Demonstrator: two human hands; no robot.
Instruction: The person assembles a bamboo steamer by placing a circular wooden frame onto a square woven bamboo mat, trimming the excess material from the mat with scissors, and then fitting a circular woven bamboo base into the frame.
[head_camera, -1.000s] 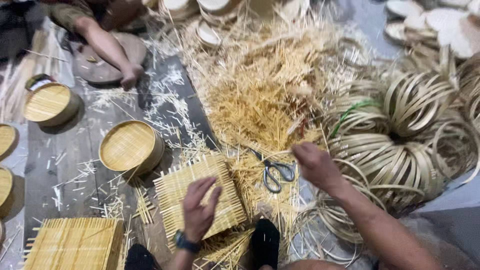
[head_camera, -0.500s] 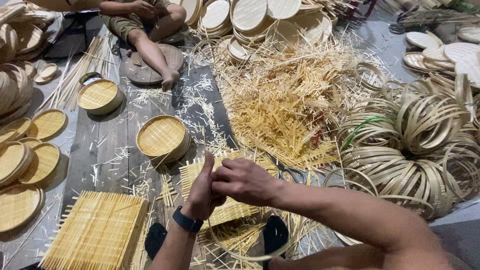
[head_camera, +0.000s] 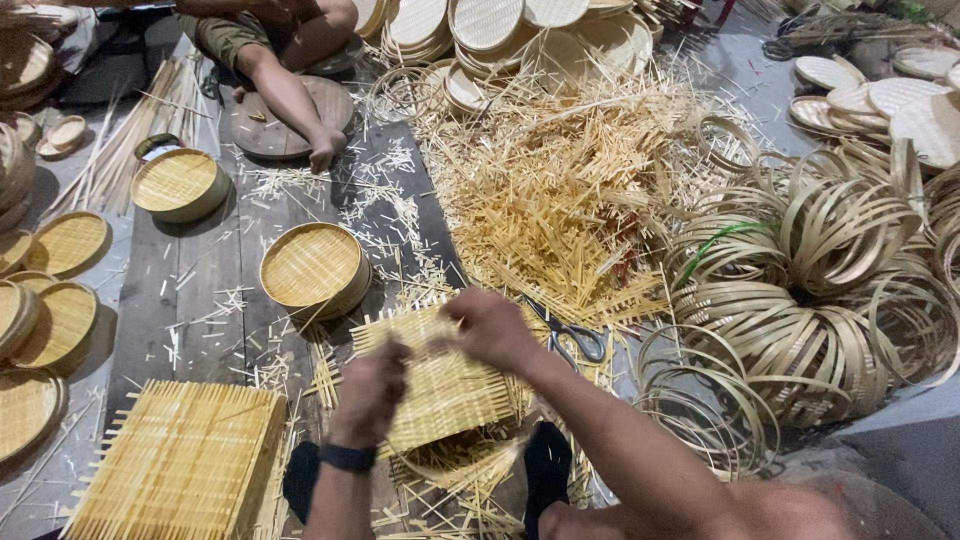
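Both hands are hovering over the woven bamboo mat (head_camera: 440, 385) lying directly beneath them, the left hand (head_camera: 370, 390) curling loosely at its near left edge while the right hand (head_camera: 490, 328) is pinching something too blurred to identify above its far edge.

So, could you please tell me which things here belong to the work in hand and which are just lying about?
In hand:
- woven bamboo mat, under both hands
- left hand and right hand, above it, grip blurred

Lying about:
- scissors
- round woven tray
- stack of woven mats
- heap of bamboo hoops
- pile of bamboo offcuts
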